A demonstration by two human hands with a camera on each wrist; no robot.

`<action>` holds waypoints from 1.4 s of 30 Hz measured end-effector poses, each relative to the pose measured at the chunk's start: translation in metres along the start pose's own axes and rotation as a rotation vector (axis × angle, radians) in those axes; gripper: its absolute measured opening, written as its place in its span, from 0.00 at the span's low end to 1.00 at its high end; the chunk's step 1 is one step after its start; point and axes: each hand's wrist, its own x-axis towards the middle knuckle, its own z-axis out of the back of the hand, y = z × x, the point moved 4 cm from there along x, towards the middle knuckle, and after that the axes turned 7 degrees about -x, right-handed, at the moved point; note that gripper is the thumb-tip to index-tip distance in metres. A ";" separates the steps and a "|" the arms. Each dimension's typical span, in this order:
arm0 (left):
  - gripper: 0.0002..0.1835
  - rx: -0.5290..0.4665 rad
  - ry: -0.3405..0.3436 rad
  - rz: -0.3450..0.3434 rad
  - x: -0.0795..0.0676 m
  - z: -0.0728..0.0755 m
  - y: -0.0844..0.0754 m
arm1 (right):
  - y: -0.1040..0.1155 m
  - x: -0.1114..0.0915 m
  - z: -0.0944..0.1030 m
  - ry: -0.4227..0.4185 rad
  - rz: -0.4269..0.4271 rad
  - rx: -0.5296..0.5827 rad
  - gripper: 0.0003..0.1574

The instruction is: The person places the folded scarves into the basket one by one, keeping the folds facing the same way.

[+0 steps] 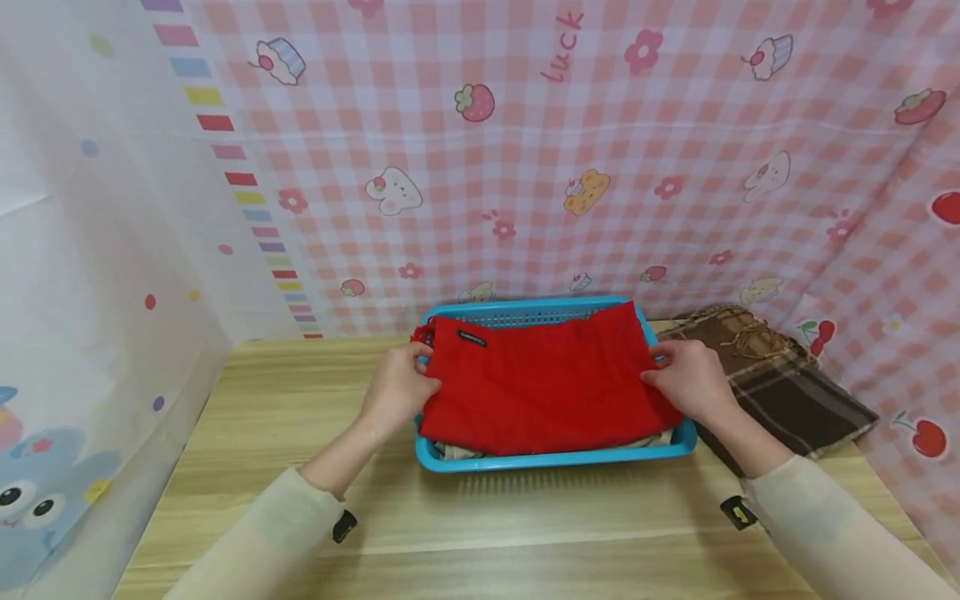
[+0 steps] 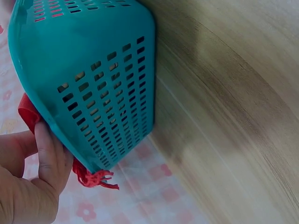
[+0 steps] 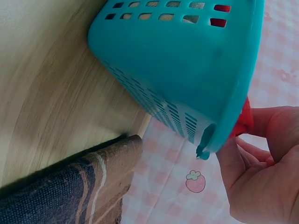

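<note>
A folded red scarf (image 1: 543,379) with a small black label lies across the top of a blue plastic basket (image 1: 555,460). At its left edge my left hand (image 1: 396,385) pinches the cloth between thumb and fingers. My right hand (image 1: 692,379) pinches the opposite edge by the basket's right rim. Red fringe (image 2: 93,178) hangs over the rim beside the left fingers in the left wrist view. Beige cloth (image 1: 459,452) shows under the scarf along the front; the rest of it is hidden. Both hands stay at rim height.
A folded brown and black plaid scarf (image 1: 787,392) with fringe lies right of the basket, near the right forearm. The wooden table (image 1: 300,467) meets a pink checked cloth (image 1: 480,167) behind the basket. Printed cloth also hangs on both sides.
</note>
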 end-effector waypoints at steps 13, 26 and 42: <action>0.19 0.032 -0.031 -0.033 -0.002 0.006 0.001 | -0.012 -0.010 0.016 -0.048 0.035 0.064 0.18; 0.15 0.108 -0.061 0.023 -0.003 0.014 0.021 | -0.039 -0.020 0.008 -0.112 0.021 0.050 0.26; 0.15 -0.290 0.069 0.185 -0.003 0.012 0.044 | -0.046 -0.022 -0.003 -0.133 0.001 0.121 0.20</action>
